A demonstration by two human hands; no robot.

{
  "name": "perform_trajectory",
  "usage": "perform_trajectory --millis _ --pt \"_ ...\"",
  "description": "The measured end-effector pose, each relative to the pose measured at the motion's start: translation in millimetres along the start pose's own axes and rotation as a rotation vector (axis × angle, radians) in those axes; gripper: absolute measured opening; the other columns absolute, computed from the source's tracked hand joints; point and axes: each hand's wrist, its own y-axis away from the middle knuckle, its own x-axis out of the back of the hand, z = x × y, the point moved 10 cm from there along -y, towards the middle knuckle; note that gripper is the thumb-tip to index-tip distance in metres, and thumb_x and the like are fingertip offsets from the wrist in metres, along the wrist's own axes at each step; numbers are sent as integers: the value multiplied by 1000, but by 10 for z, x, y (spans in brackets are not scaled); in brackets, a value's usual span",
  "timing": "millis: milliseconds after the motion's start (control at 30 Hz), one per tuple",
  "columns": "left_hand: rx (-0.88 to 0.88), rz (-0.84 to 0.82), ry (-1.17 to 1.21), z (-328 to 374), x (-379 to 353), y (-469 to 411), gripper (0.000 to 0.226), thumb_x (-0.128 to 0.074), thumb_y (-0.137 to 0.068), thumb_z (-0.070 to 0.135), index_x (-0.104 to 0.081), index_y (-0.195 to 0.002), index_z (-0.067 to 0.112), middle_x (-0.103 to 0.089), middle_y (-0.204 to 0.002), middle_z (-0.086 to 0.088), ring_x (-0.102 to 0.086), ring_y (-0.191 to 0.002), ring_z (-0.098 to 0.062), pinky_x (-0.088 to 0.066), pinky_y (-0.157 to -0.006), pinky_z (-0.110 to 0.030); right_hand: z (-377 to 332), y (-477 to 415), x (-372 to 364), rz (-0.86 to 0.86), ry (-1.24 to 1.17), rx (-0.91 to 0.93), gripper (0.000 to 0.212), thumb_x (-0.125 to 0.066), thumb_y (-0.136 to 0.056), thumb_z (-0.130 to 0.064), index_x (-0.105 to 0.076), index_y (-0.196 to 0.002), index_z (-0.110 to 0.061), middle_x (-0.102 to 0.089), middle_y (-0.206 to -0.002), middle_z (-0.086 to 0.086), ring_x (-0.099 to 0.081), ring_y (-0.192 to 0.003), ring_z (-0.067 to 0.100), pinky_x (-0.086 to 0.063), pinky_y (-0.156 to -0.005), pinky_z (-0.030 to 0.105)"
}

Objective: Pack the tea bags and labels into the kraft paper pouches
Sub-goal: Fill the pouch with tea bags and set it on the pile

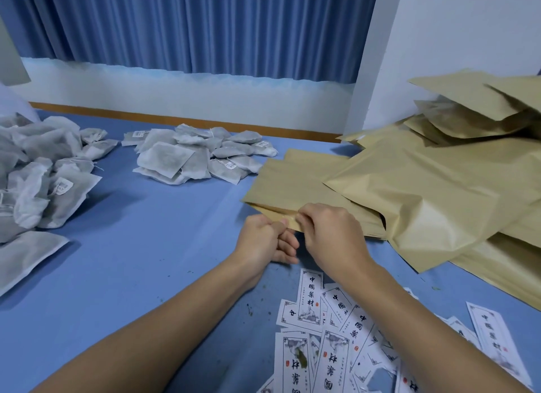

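Note:
A flat kraft paper pouch (292, 184) lies on the blue table (152, 246) with its open mouth toward me. My left hand (263, 243) pinches the near edge of that mouth, and my right hand (330, 234) pinches the same edge just beside it. White labels (328, 334) printed with black characters are scattered under my right forearm. One heap of grey tea bags (199, 155) sits at the table's middle back; a larger heap (38, 182) lies at the far left.
A big pile of kraft pouches (445, 182) fills the right side and leans against the white wall (468, 35). Blue curtains (190, 26) hang behind the table. Small crumbs dot the blue surface near my forearms.

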Motion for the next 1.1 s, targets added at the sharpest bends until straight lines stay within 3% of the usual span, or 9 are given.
perform_trajectory --millis 233,467,567,633,700,800,900,1000,1100 --pt "-67 103 -140 10 90 30 30 -49 -94 14 -56 -67 6 -58 -52 -13 -47 -37 -23 -42 -40 -28 -148 -5 -135 -201 155 128 16 -46 -99 -22 -56 -87 -21 -64 -98 -1 -61 -91 31 -50 -75 37" --pt "-115 40 -377 -2 -69 212 28 -49 -80 23 -47 -52 19 -44 -43 -2 -46 -31 -24 -34 -39 -22 506 -235 399 98 -100 -86 23 -58 -93 -19 -57 -71 -15 -64 -71 13 -51 -67 35 -46 -63 39" --pt "-67 152 -263 50 33 201 27 -50 -80 19 -51 -53 15 -45 -42 -5 -43 -30 -24 -43 -49 -36 344 -161 169 -84 -61 21 14 -59 -90 -41 -64 -86 -29 -65 -76 -9 -57 -77 24 -50 -66 37" --pt "-72 209 -258 77 122 201 25 -53 -80 16 -49 -56 12 -46 -42 -4 -44 -33 -23 -45 -55 -40 321 -93 -40 -258 80 24 10 -52 -91 -40 -58 -88 -34 -62 -84 -9 -59 -84 27 -50 -66 36" --pt "-255 300 -418 270 202 274 27 -64 -77 21 -46 -59 14 -46 -45 6 -45 -44 -16 -44 -56 -33 353 -117 -67 -278 60 19 19 -44 -96 -27 -54 -80 -26 -58 -79 2 -57 -78 34 -44 -60 35" --pt "-919 463 -979 900 -54 668 18 -73 -79 13 -56 -76 15 -53 -74 8 -48 -68 -18 -40 -60 -31 280 -140 12 -228 82 40 18 -42 -91 -12 -56 -81 -18 -51 -70 6 -53 -72 37 -32 -49 33" --pt "-1285 352 -1326 957 -494 879 16 -67 -72 -4 -63 -79 10 -63 -87 -6 -53 -72 -30 -43 -63 -38 209 -126 43 -225 112 39 16 -45 -84 -7 -57 -83 -18 -49 -69 4 -50 -69 35 -25 -45 29" --pt "-1021 147 -1507 668 -680 691 13 -62 -76 2 -61 -84 12 -61 -87 -5 -60 -78 -29 -42 -63 -36 238 -136 62 -213 108 5 16 -45 -85 -7 -58 -87 -16 -52 -74 8 -50 -70 36 -23 -45 29" --pt "-648 104 -1773 396 -613 428 25 -45 -93 16 -55 -116 13 -58 -115 -8 -55 -108 -30 -36 -80 -35 223 -142 129 -147 68 1 21 -42 -88 -5 -60 -92 -15 -57 -78 13 -51 -74 40 -31 -48 33"
